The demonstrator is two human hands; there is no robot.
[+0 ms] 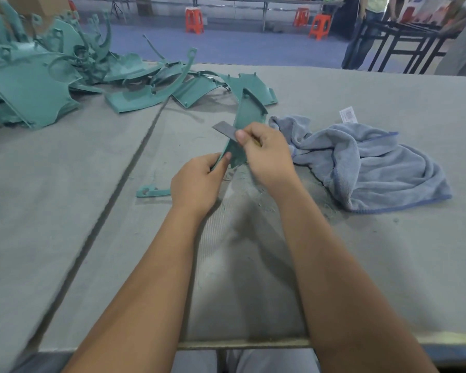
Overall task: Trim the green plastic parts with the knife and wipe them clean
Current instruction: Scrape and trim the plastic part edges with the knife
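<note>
Now left hand (197,181) grips part (249,114), right hand (267,154) pinches knife (223,130). Risk: blade slips twd left fingers, w/ part held in air.

The blue towel (371,162) has a small white tag (348,115). Its print is too tiny to read. No other words show.

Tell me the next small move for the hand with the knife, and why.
Probably draw the knife blade along the edge of the green part. The right hand pinches the blade against that part, the left hand grips its lower end, and the blue cloth lies untouched beside them, so trimming comes before wiping.
</note>
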